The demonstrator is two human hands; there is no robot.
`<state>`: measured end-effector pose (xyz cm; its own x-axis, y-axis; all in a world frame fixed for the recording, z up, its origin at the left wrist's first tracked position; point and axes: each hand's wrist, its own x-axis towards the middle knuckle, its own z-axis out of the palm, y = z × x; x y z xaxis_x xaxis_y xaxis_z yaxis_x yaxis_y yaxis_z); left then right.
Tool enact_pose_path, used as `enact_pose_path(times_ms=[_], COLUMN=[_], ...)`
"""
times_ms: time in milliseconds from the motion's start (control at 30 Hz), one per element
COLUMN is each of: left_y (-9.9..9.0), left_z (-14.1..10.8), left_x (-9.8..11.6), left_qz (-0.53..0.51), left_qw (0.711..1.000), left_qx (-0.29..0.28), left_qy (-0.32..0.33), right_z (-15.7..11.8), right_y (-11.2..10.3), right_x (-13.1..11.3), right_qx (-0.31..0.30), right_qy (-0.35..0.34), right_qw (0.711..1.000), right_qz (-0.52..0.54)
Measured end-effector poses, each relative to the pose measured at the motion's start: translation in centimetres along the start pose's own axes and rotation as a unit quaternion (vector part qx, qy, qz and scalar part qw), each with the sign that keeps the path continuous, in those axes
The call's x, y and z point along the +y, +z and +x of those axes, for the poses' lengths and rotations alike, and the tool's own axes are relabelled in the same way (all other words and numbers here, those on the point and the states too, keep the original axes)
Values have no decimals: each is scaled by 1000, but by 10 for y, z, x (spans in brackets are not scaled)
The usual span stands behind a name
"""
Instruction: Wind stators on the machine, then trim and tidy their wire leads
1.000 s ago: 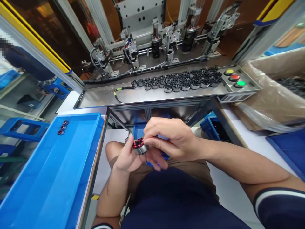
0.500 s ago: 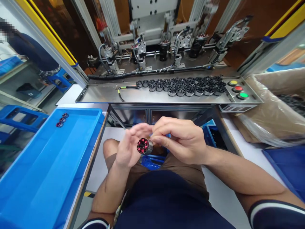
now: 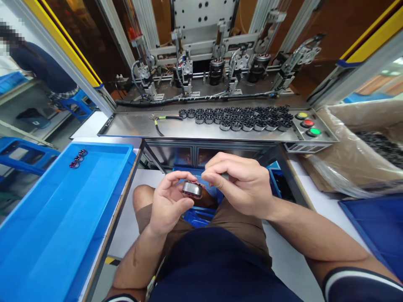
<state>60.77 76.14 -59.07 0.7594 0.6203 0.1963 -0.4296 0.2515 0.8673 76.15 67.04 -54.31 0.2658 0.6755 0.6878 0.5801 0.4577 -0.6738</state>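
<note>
My left hand holds a round metal part between thumb and fingers; its smooth grey side faces up, with red and dark bits at its edges. Just right of it, my right hand is closed in a pinch, thumb against fingers. Whatever is between those fingertips is too small to make out. Several black ring-shaped parts stand in rows on the metal tray, and pliers with black and green handles lie to their left.
A blue bin at the left holds several red-wound parts. Behind the tray stands a machine with clamps. Yellow, red and green buttons sit at the tray's right end. Right is a plastic-lined box. A person is far left.
The metal part has turned in my left hand, so its side shows instead of its red-wound face. My left thumb has come round to its near side. The camera view has shifted slightly.
</note>
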Motion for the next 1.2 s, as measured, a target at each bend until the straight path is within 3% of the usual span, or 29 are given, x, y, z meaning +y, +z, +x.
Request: enact_pose_path(times_ms=[167, 267, 333, 400, 500, 633, 767, 833, 900, 933, 1000, 1067, 1133, 1200], left_y=[-2, -6, -8, -10, -12, -16, -21, -22, -23, -23, -23, -22, -20, -17], left_z=[4, 8, 11, 14, 17, 17, 14, 13, 12, 11, 9, 5, 1, -2], left_x=[-4, -3, -1, 0, 1, 3, 6, 7, 9, 10, 13, 16, 18, 19], left_qz=[52, 54, 50, 39, 25, 23, 45, 72, 94, 102, 130, 163, 190, 207], left_qw=[994, 994, 995, 995, 996, 996, 995, 994, 993, 992, 989, 984, 982, 978], left_qx=[39, 43, 46, 49, 44, 22, -11, -25, -31, -24, 15, 38, 19, -4], left_qy=[86, 86, 77, 75, 75, 78, 84, 82, 71, 69, 72, 53, -1, -38], right_z=[0, -6, -12, -20, -28, -32, -34, -35, -36, -37, -38, -38, -37, -37], right_y=[3, 9, 17, 27, 40, 45, 45, 47, 49, 48, 45, 38, 32, 28], right_x=[-7, -15, -17, -15, -8, 0, 5, 8, 10, 11, 13, 14, 15, 16], right_qx=[35, 54, 30, 4, -1, -3, -55, -71, -73, -67, -30, 23, 45, 38], right_qy=[39, 142, 237, 313, 379, 413, 408, 398, 385, 370, 296, 154, 5, -81], right_qw=[998, 985, 955, 905, 837, 784, 717, 703, 723, 754, 866, 969, 999, 992], right_qz=[18, 83, 177, 288, 395, 463, 562, 585, 569, 538, 403, 189, 1, -90])
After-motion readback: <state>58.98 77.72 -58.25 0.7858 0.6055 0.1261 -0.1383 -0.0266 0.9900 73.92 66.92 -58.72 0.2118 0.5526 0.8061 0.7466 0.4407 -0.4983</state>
